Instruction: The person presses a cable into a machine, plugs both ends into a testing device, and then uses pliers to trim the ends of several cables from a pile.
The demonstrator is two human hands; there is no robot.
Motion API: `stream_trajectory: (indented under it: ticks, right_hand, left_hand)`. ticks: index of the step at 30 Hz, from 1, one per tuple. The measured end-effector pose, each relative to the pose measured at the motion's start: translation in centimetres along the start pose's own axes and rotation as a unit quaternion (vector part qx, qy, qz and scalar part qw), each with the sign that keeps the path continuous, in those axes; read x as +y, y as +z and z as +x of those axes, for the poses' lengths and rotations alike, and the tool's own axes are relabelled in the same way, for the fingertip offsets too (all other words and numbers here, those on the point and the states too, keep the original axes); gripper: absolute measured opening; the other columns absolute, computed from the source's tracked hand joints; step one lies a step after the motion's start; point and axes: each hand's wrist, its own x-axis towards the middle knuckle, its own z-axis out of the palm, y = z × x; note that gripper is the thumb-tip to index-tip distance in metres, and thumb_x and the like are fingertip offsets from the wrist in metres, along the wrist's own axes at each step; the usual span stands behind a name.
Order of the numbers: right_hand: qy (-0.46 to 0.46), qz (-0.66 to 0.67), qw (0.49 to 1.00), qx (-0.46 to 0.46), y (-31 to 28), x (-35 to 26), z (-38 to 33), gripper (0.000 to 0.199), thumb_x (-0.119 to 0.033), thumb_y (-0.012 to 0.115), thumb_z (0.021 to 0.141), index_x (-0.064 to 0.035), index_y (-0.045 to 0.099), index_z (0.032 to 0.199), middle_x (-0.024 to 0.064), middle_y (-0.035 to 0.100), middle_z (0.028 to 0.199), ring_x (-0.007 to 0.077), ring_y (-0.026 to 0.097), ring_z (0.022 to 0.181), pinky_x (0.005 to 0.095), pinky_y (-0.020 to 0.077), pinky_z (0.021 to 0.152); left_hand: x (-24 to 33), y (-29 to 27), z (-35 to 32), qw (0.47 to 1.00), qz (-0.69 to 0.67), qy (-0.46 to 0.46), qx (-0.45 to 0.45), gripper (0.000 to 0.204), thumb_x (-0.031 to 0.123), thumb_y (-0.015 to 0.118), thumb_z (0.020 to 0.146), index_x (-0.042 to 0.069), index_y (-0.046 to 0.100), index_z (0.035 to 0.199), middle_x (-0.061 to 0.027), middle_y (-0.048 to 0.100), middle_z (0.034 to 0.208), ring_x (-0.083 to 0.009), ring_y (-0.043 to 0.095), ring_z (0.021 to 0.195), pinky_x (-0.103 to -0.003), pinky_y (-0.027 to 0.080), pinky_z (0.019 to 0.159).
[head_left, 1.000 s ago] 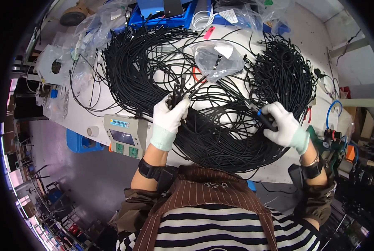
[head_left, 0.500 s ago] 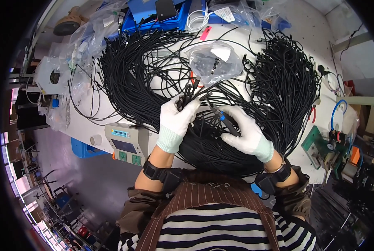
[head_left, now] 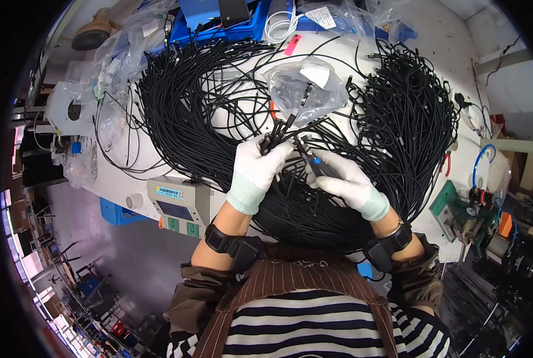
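My left hand (head_left: 256,170), in a white glove with a pale green cuff, is closed around a small bunch of black cable ends (head_left: 273,137). Their dark connectors point away from me. My right hand (head_left: 351,180), gloved the same way, grips a pair of pliers (head_left: 315,164) with black and blue handles. The plier jaws are close to the cable ends at the left fingertips; whether they bite on one is too small to tell. Beneath both hands lies a big heap of black cables (head_left: 183,128), curving from the left round to the near side.
A clear plastic bag (head_left: 323,95) with a white label lies just beyond my hands. More coiled cables (head_left: 401,113) fill the right side. A grey box with a screen (head_left: 180,203) stands at the near left, a green fixture (head_left: 448,209) at the right, a blue tray (head_left: 254,27) at the back.
My left hand has shifted slightly right and up with the cable ends. My right fingers have drawn in around the plier handles, and the pliers stand a little more upright.
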Motion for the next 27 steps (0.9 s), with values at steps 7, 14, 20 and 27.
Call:
stream_trajectory:
  ticks: [7, 14, 20, 27]
  right_hand:
    - [-0.096, -0.394, 0.908, 0.105, 0.3, 0.0, 0.5, 0.053, -0.019, 0.056, 0.086, 0.0029, 0.038, 0.130, 0.0114, 0.052, 0.118, 0.0180, 0.053, 0.102, 0.0293, 0.0403, 0.091]
    - [-0.006, -0.185, 0.982, 0.046, -0.5, -0.5, 0.9, 0.052, -0.019, 0.052, 0.089, 0.0010, 0.036, 0.133, 0.0115, 0.053, 0.118, 0.0166, 0.053, 0.103, 0.0286, 0.0410, 0.090]
    - [0.038, -0.043, 0.998, -0.004, -1.7, 0.1, 1.3, 0.055, -0.026, 0.051, 0.089, 0.0053, 0.036, 0.131, 0.0171, 0.049, 0.123, 0.0249, 0.054, 0.107, 0.0328, 0.0404, 0.092]
    - [-0.088, -0.378, 0.916, 0.104, -1.5, 1.1, 2.1, 0.045, -0.018, 0.054, 0.086, 0.0012, 0.044, 0.126, 0.0092, 0.061, 0.095, 0.0156, 0.058, 0.079, 0.0277, 0.0474, 0.072]
  left_hand:
    - [0.1, 0.8, 0.3, 0.997, 0.056, 0.043, 0.030, 0.017, 0.013, 0.061, 0.080, -0.001, 0.060, 0.070, 0.0058, 0.049, 0.055, -0.0009, 0.039, 0.049, -0.019, 0.030, 0.044]
    - [0.4, 0.3, 1.0, 0.998, 0.050, 0.023, 0.010, 0.017, 0.013, 0.061, 0.080, -0.001, 0.061, 0.071, 0.0056, 0.049, 0.056, -0.0007, 0.039, 0.050, -0.019, 0.030, 0.044]
    - [-0.1, -0.2, 2.0, 0.999, -0.003, 0.004, -0.038, 0.016, 0.013, 0.061, 0.080, -0.001, 0.061, 0.073, 0.0054, 0.049, 0.056, -0.0009, 0.040, 0.050, -0.018, 0.030, 0.044]
    - [0.4, 0.2, 2.2, 0.997, 0.083, 0.012, -0.001, 0.015, 0.015, 0.061, 0.081, 0.000, 0.061, 0.077, 0.0052, 0.049, 0.057, -0.0022, 0.041, 0.050, -0.019, 0.031, 0.045]
